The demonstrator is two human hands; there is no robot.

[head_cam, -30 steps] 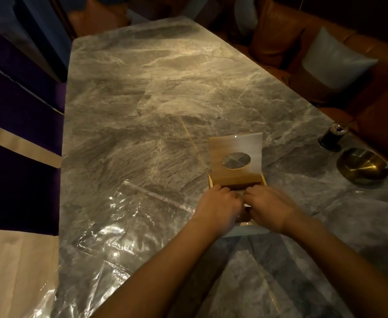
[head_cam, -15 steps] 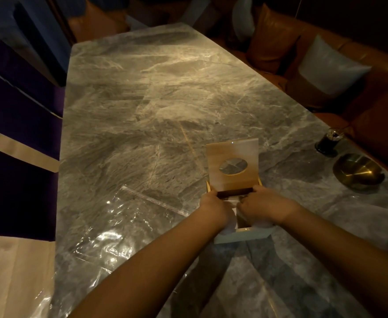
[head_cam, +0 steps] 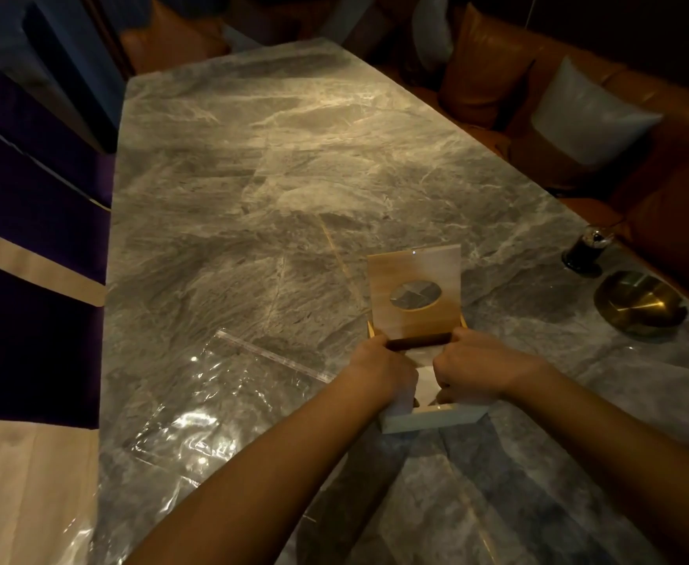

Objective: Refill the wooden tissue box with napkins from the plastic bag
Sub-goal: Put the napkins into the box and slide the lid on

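On the marble table we see the clear plastic bag lying flat at left; beside it our left hand and right hand, grips closed, press white napkins into the open wooden tissue box, its lid upright.
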